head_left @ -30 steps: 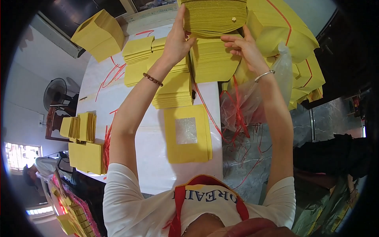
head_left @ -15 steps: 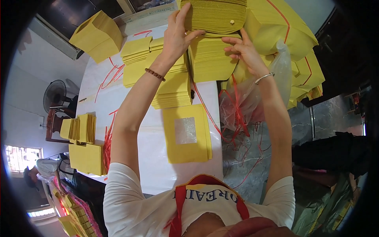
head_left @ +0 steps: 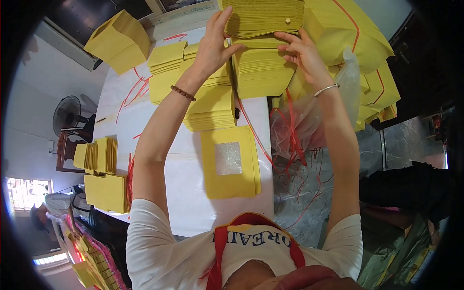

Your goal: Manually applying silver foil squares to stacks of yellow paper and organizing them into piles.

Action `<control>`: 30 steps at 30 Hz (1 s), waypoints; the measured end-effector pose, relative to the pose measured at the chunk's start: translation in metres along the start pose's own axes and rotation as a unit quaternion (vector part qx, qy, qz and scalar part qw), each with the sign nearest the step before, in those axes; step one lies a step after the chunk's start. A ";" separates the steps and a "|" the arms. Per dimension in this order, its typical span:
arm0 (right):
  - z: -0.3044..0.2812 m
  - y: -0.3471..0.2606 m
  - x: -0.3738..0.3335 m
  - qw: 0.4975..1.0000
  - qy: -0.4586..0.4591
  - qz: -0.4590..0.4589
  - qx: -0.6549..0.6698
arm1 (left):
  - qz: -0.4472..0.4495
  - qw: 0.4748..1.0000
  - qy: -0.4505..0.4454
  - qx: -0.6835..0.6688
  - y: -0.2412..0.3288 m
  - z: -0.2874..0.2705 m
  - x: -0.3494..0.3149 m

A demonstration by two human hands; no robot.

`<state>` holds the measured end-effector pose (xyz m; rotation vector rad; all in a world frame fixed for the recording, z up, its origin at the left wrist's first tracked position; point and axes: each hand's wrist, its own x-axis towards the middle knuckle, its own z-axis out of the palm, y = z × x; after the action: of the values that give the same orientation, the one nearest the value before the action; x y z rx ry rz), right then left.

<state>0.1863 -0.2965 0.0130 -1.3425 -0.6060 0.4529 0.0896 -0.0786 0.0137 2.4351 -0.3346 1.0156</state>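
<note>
At the far end of the table, a thick upper stack of yellow paper envelopes (head_left: pixel 266 17) sits above a lower stack of yellow envelopes (head_left: pixel 263 72). My left hand (head_left: pixel 212 48) lies along the left side of the upper stack, fingers stretched and thumb spread by its near edge. My right hand (head_left: pixel 305 54) is at the near right corner, fingers apart, their tips by the gap between the two stacks. A top piece of the lower stack stands slightly raised there. Nearer me lies a yellow envelope with a clear window (head_left: pixel 228 158).
Several yellow piles (head_left: pixel 210 108) stand left of my hands, with a large bundle (head_left: pixel 118 43) beyond. Bundles tied with red strap (head_left: pixel 348 29) and a clear plastic bag (head_left: pixel 309 121) border the table's right side. Red strips (head_left: pixel 130 179) lie at left. A person (head_left: pixel 58 203) is at far left.
My right fingers have shifted up slightly toward the upper stack's near edge. The upper stack's near edge sits a little farther away, and the raised piece below it shows more. My left hand barely moved.
</note>
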 end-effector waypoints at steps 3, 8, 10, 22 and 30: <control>0.003 -0.002 0.000 1.000 0.005 0.017 -0.018 | -0.020 1.000 0.004 0.018 -0.003 -0.003 0.004; 0.002 -0.001 0.001 1.000 0.000 0.013 -0.025 | -0.016 0.999 0.035 0.003 -0.003 -0.004 0.009; 0.004 -0.002 0.001 1.000 0.011 0.016 -0.021 | -0.039 0.999 0.031 -0.007 -0.003 -0.004 0.011; 0.007 -0.005 0.011 1.000 0.024 0.001 -0.003 | 0.210 0.958 0.141 -0.135 -0.022 0.002 0.021; 0.007 -0.012 0.018 0.996 0.051 0.013 0.070 | -0.091 0.991 0.029 -0.094 0.002 -0.006 0.009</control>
<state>0.1951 -0.2819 0.0284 -1.2321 -0.4640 0.4362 0.0918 -0.0773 0.0244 2.2170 -0.1773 0.9291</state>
